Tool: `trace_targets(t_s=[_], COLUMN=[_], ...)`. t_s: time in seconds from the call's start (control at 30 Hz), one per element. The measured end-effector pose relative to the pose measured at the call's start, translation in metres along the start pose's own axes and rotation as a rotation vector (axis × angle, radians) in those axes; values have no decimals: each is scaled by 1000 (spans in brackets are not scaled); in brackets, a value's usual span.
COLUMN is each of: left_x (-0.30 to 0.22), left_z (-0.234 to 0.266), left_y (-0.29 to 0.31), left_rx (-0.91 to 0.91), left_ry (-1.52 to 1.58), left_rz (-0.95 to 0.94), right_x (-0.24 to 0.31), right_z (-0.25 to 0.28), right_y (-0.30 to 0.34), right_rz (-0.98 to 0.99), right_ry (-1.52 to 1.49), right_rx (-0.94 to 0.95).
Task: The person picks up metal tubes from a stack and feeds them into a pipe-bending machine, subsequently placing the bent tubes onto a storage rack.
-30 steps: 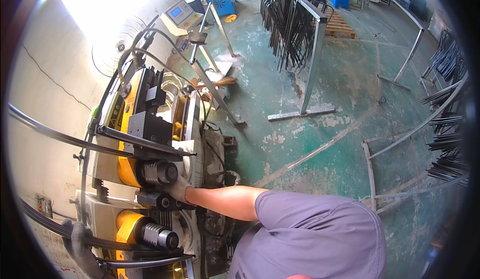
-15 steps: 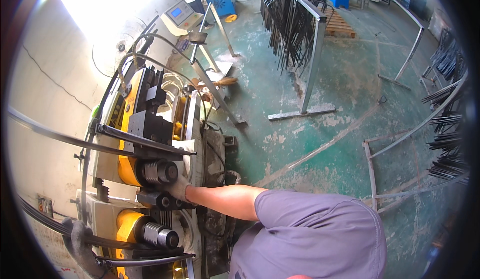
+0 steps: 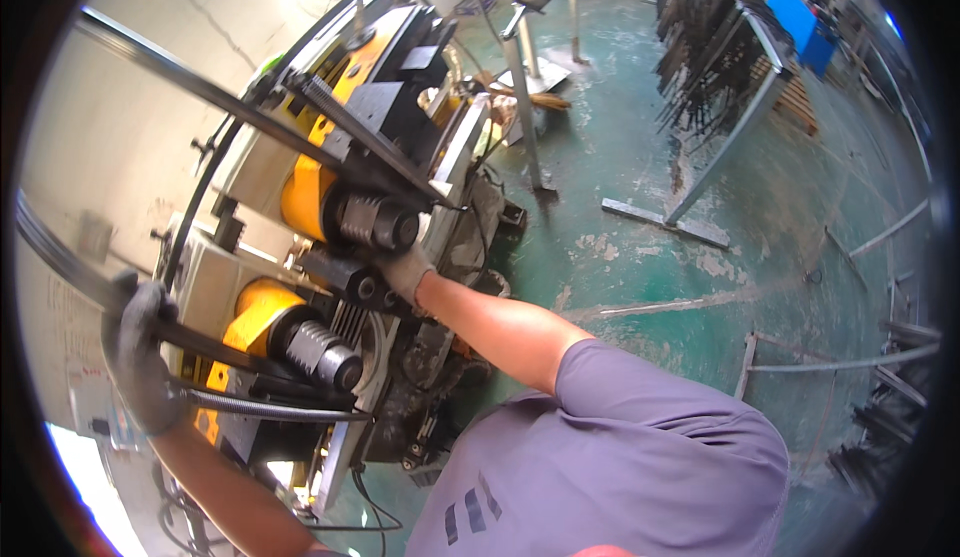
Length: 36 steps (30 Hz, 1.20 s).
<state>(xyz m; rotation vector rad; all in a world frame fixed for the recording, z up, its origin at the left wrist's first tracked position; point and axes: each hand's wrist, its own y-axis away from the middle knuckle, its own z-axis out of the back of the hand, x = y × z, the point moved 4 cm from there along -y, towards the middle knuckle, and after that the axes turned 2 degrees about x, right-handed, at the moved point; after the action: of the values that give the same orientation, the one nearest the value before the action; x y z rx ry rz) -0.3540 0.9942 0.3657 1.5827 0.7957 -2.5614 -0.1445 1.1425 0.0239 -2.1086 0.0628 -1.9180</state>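
Observation:
My left hand (image 3: pixel 148 359), in a grey glove, is wrapped round dark metal rods (image 3: pixel 68 264). These run from the left rim into the lower station of a yellow and black bending machine (image 3: pixel 262 309), beside its ribbed cylinder (image 3: pixel 318 353). My right hand (image 3: pixel 407 273), in a pale glove, reaches in at the upper station, just below another ribbed cylinder (image 3: pixel 378 221). Its fingers are hidden behind the machine parts, so what they touch does not show. Another long rod bundle (image 3: pixel 180 72) slants into the upper station from the upper left.
A metal rack (image 3: pixel 735 172) hung with dark bent rods stands on the green floor, ahead right. A thin metal frame (image 3: pixel 830 365) and more rods (image 3: pixel 885 427) are at the right. A post (image 3: pixel 525 107) and broom (image 3: pixel 535 98) stand past the machine; cables (image 3: pixel 375 502) hang below it.
The view has turned, so the machine now appears tilted and the rack farther right. My left hand and forearm show more fully, still on the rods. My right hand stays by the upper cylinder.

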Motion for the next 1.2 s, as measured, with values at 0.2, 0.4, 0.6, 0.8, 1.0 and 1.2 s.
trace_targets(t_s=[0.2,0.4,0.6,0.8,1.0,1.2], left_x=[-9,-4,-10,-12,-10,-11], left_z=[13,27,17,28,38,33], left_y=[6,11,28,32,35,35], left_rx=[-47,-108,-62,47,-4,-94], left_ry=[-80,-78,42,40,-21,-128], left_rz=[0,59,201,197,212,244], right_x=[-24,-14,-22,-16,-12,-63], right_z=[-21,-20,-11,-13,-13,-19], right_y=[-7,0,4,12,13,4], right_rz=[-41,-141,-229,-448,-491,-391], right_ry=[-283,-295,-143,-538,-562,-467], right_rx=[-15,9,121,25,58,55])
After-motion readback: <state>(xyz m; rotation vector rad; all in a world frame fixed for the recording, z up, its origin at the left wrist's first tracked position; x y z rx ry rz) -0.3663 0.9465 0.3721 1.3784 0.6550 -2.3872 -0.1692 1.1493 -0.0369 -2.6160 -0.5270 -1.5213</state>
